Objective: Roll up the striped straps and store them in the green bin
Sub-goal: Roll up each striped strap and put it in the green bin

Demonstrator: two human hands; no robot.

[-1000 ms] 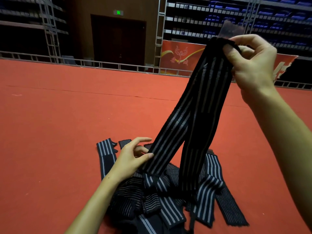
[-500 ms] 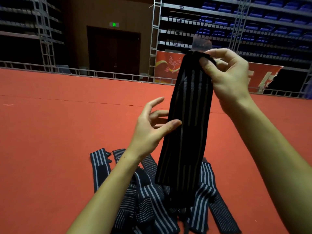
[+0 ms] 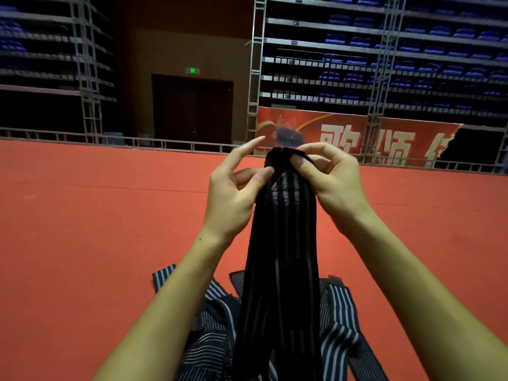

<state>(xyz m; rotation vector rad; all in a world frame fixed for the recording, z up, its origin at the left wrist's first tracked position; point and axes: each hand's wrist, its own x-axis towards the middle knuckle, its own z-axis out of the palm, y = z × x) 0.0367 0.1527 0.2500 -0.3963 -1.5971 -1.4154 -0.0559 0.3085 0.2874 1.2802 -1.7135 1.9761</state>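
Since the earlier frame the left hand (image 3: pixel 233 196) has risen from the strap's middle to its top end, meeting the right hand (image 3: pixel 334 178) there. The black elastic strap with pale lengthwise stripes (image 3: pixel 283 259) hangs with its long axis near vertical, top end held up in front of the person, lower end over the heap of striped straps (image 3: pixel 339 320) lying on the red carpeted floor (image 3: pixel 82 243). Left thumb and a curled finger pinch the top edge, index finger extended. Right fingers curl round and pinch the same end.
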